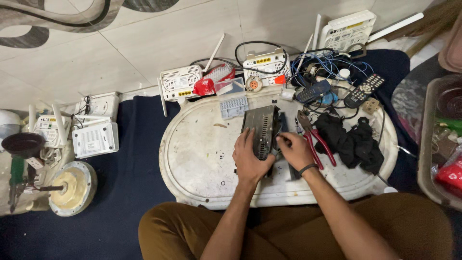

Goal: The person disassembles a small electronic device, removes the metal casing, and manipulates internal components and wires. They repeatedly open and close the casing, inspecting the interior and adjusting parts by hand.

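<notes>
1. Brown trousers (192, 231) fill the near edge, where the person sits cross-legged; both forearms reach forward over a white oval tray (192, 159).
2. The left hand (250, 161) lies flat on the near end of a grey perforated metal casing (261, 127), fingers spread and pressing, not wrapped round it.
3. The right hand (294, 150) is curled at the casing's right edge, its fingertips pinching something too small to make out.
4. The casing's long axis runs away from the person, straight ahead of both hands; each hand touches it.
5. Red-handled pliers (315, 142) and a black cloth (353, 142) lie just right of the right hand.
6. Farther off, white routers (180, 82) and a remote control (364, 89) crowd the tray's far rim; the casing's underside is hidden.
</notes>
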